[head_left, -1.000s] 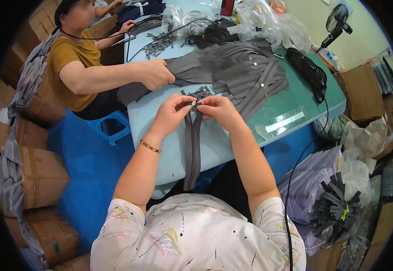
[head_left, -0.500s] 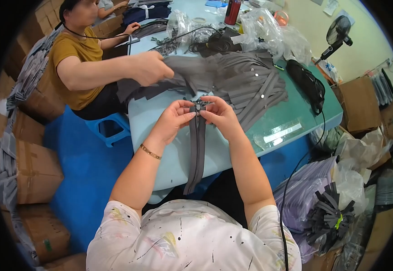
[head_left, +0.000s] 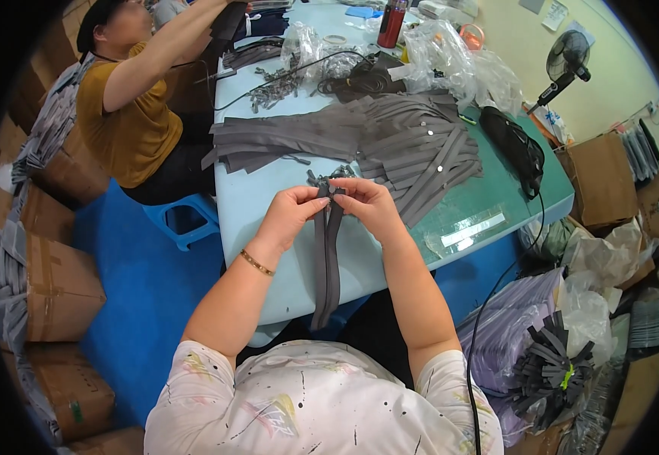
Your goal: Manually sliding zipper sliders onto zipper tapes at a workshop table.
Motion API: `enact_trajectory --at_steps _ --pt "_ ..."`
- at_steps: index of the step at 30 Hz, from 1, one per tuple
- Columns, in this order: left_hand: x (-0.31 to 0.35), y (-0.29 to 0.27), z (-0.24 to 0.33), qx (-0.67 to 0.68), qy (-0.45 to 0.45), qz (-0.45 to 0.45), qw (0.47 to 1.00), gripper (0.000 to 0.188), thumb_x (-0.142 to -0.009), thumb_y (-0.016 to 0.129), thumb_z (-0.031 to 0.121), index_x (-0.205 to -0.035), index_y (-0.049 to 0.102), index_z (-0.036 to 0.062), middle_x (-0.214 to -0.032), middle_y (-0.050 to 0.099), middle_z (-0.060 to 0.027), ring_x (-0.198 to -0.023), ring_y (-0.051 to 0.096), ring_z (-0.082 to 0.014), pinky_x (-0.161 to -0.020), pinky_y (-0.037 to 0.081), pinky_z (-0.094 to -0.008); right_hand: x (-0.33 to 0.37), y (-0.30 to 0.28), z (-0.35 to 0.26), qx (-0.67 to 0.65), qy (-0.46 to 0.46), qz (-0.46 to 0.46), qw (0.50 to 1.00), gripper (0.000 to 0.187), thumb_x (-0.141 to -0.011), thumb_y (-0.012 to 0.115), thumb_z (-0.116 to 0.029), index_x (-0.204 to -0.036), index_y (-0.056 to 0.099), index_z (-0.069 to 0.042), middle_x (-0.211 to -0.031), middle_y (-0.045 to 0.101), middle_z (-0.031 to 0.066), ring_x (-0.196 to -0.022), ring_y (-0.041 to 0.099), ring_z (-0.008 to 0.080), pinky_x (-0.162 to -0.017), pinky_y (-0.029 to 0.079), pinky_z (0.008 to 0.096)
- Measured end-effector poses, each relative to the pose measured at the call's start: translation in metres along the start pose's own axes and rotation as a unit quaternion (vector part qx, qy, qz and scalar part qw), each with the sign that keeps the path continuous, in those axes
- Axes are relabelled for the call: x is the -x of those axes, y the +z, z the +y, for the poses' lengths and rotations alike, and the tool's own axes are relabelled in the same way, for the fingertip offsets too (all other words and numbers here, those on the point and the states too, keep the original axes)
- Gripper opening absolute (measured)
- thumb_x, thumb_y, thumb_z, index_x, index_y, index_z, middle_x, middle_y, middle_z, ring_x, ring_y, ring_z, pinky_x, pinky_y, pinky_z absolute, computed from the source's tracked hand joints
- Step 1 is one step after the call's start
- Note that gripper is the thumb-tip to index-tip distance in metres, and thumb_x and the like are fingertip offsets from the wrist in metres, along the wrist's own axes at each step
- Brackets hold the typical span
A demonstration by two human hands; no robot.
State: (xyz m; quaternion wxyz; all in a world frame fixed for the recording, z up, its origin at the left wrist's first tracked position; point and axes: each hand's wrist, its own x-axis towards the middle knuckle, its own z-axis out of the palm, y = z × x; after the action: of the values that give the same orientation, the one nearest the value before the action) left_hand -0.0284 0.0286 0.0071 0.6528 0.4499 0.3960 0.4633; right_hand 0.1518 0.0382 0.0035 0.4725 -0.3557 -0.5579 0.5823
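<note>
A long dark grey zipper (head_left: 329,265) hangs from my fingers over the table's near edge, its lower end above my lap. At its top, my left hand (head_left: 296,211) pinches one side and my right hand (head_left: 366,206) pinches the other, thumbs close together. The fingers partly hide the zipper's end. Just beyond my fingertips lies a small heap of dark metal zipper sliders (head_left: 322,178). A broad pile of grey zipper strips (head_left: 291,133) spreads across the table past my hands.
At the left, a co-worker in a mustard shirt (head_left: 128,114) sits on a blue stool (head_left: 181,224). Clear plastic bags (head_left: 443,49), a red flask (head_left: 391,23) and a black pouch (head_left: 511,144) lie farther back. Cardboard boxes (head_left: 60,280) line the left side; a fan (head_left: 568,57) stands right.
The co-worker's arm has swung up and back from the zipper pile, lifting dark strips away. My hands have come slightly nearer to me, still pinching the zipper.
</note>
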Motion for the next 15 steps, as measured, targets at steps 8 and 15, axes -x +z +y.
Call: enact_trajectory --at_steps 8,15 --pt "0.0015 -0.0006 0.0013 -0.028 -0.001 -0.003 1.000 0.018 -0.084 0.060 0.008 -0.099 0.062 -0.0018 -0.089 0.063 -0.0060 -0.083 0.060 -0.0124 -0.076 0.048 -0.0256 0.0011 0.0014 -0.0016 -0.021 0.006 0.003 1.000 0.028 -0.080 0.062 -0.001 -0.108 0.062 -0.003 -0.085 0.064 0.0010 -0.076 0.058 0.0064 -0.066 0.045 0.0195" --pt "0.0075 0.0071 0.0007 -0.052 -0.056 -0.041 0.996 0.018 -0.088 0.058 0.019 -0.088 0.062 0.0021 -0.084 0.062 -0.0025 -0.077 0.058 -0.0099 -0.072 0.048 -0.0250 0.0018 0.0012 0.0011 0.014 -0.024 0.023 0.999 0.026 -0.081 0.062 -0.001 -0.107 0.063 -0.004 -0.085 0.062 0.0001 -0.076 0.056 0.0048 -0.068 0.045 0.0183"
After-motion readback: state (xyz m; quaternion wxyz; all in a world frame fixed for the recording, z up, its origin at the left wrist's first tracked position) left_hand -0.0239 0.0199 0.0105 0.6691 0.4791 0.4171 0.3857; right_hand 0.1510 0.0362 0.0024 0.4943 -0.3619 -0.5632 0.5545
